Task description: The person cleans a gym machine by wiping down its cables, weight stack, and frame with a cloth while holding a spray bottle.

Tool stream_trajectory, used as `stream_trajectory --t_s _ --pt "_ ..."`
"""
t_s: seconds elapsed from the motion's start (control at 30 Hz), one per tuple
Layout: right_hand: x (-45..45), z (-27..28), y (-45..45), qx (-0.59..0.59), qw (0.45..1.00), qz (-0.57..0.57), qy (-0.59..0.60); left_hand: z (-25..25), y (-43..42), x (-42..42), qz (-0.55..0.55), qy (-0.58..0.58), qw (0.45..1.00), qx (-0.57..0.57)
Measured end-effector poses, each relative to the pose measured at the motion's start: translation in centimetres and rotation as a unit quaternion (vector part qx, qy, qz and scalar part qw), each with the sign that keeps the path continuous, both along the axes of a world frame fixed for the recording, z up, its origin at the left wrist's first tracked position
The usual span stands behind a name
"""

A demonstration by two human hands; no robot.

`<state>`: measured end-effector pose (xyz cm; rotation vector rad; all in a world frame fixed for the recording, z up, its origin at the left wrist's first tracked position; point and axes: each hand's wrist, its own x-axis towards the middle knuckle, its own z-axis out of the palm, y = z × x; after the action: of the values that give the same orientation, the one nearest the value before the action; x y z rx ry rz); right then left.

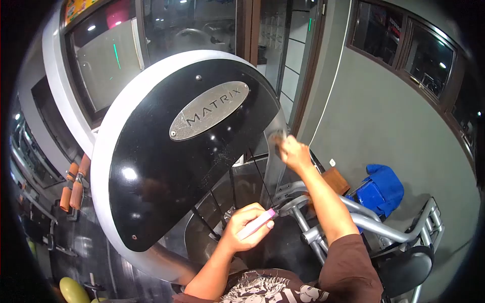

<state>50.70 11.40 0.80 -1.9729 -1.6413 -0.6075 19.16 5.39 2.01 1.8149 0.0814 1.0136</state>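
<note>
My left hand (pixel 248 228) is wrapped round a small white and pink tube (pixel 256 224), low in front of my chest. Farther up and to the right, my right hand (pixel 295 151) is closed, with its fingertips at the silver right edge of the gym machine's rounded cover. What it holds, a small brownish blur (pixel 277 136), is too smeared to name. The cover has a black panel (pixel 151 166) with an oval metal MATRIX plate (pixel 209 111) and a pale rim (pixel 103 151).
Silver machine tubes (pixel 379 224) and a black pad (pixel 406 270) lie at the lower right. Behind them are a blue cloth (pixel 386 187) and a brown block (pixel 334 181). Orange-brown foam rollers (pixel 76 194) stand left. A green ball (pixel 73 291) is at the lower left.
</note>
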Motion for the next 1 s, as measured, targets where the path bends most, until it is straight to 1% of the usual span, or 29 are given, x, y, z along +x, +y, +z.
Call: stream_trajectory --t_s 0.03,0.1,0.13,0.17,0.23,0.3,0.37,0.47,0.5,0.57,0.63,0.67,0.77,0.83,0.9,1.0 --pt "0.1 1.4 0.6 0.078 0.997 0.0 0.021 -0.1 0.0 0.1 -0.001 0.0 1.0 -0.003" --pt "-0.6 3.8 1.4 0.187 0.976 0.019 0.106 -0.2 0.0 0.2 0.001 0.001 1.0 -0.002" --pt "-0.1 3.1 2.4 0.231 0.966 0.044 0.109 -0.2 0.0 0.2 0.003 0.002 1.0 0.001" --pt "0.8 1.3 3.0 0.18 0.977 0.026 0.111 -0.1 0.1 0.2 0.005 0.003 1.0 0.005" --pt "0.4 -2.4 3.1 0.125 0.987 0.009 0.099 -0.1 0.1 0.2 0.005 0.004 1.0 0.003" --pt "-1.0 -5.4 1.7 0.122 0.989 0.023 0.08 0.1 0.1 0.1 0.008 0.002 1.0 0.0" --pt "-2.6 -6.8 0.2 -0.012 0.996 -0.039 0.076 0.1 -0.1 -0.1 0.007 0.002 1.0 -0.007" --pt "-2.8 -6.3 0.4 0.003 0.996 -0.019 0.083 0.0 -0.1 0.0 0.011 0.008 1.0 -0.006" --pt "-2.8 -5.2 0.7 0.038 0.996 -0.002 0.081 0.0 0.0 -0.1 0.009 0.01 1.0 -0.006" --pt "-2.8 -1.1 1.5 0.105 0.991 0.03 0.076 0.0 0.0 0.0 0.004 0.014 1.0 -0.008" --pt "-3.0 2.4 1.9 0.099 0.993 -0.011 0.063 -0.1 0.0 0.1 0.005 0.008 1.0 -0.004" --pt "-2.1 2.4 2.6 0.124 0.991 0.016 0.044 -0.1 0.1 0.2 0.006 0.006 1.0 -0.002" --pt "-2.4 2.1 1.5 -0.005 0.999 -0.034 0.038 -0.1 0.2 0.2 0.001 0.002 1.0 0.011" --pt "-1.3 -2.4 1.2 -0.028 0.999 -0.029 -0.001 0.0 0.2 0.2 0.004 -0.002 1.0 0.011" --pt "-1.5 -5.4 0.7 -0.071 0.997 -0.036 0.003 0.0 0.1 0.1 0.005 0.0 1.0 0.007" --pt "-2.2 -5.0 0.8 -0.022 1.0 -0.012 -0.006 -0.1 0.1 0.0 -0.003 0.004 1.0 0.003"
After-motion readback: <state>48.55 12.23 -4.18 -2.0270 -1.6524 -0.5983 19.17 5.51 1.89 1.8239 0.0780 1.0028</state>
